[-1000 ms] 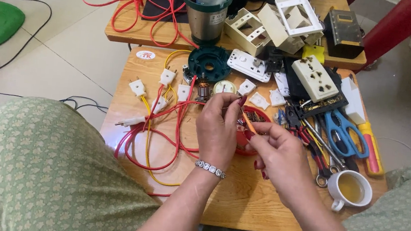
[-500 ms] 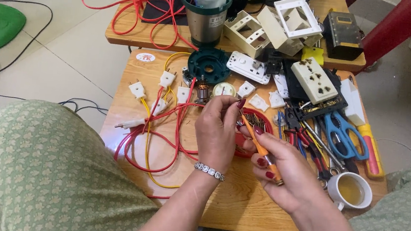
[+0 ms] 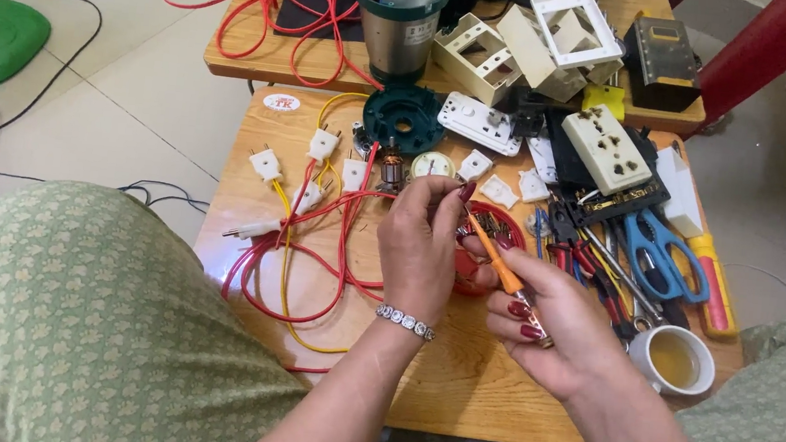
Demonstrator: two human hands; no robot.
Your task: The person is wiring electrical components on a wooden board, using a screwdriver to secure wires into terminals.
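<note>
My left hand [image 3: 421,248] hovers over the low wooden table [image 3: 453,390], fingers pinched around a small part that I cannot make out. My right hand [image 3: 551,323] grips a thin orange-handled screwdriver [image 3: 497,260], its tip pointing up-left to what the left hand pinches. Under both hands lies a round red lid [image 3: 498,223] with small metal bits. Red and yellow wires [image 3: 298,260] with white plugs [image 3: 266,163] lie to the left of my left hand.
Blue-handled scissors [image 3: 656,251], pliers and a yellow-red tool lie at the right, near a white cup [image 3: 677,359]. White sockets [image 3: 603,150], a green round part [image 3: 405,116] and a motor body [image 3: 400,29] stand farther back. My knees in green cloth flank the table.
My right hand drew back toward me and now grips the orange screwdriver along its handle, tip at the left hand's fingers. The left hand stayed nearly still.
</note>
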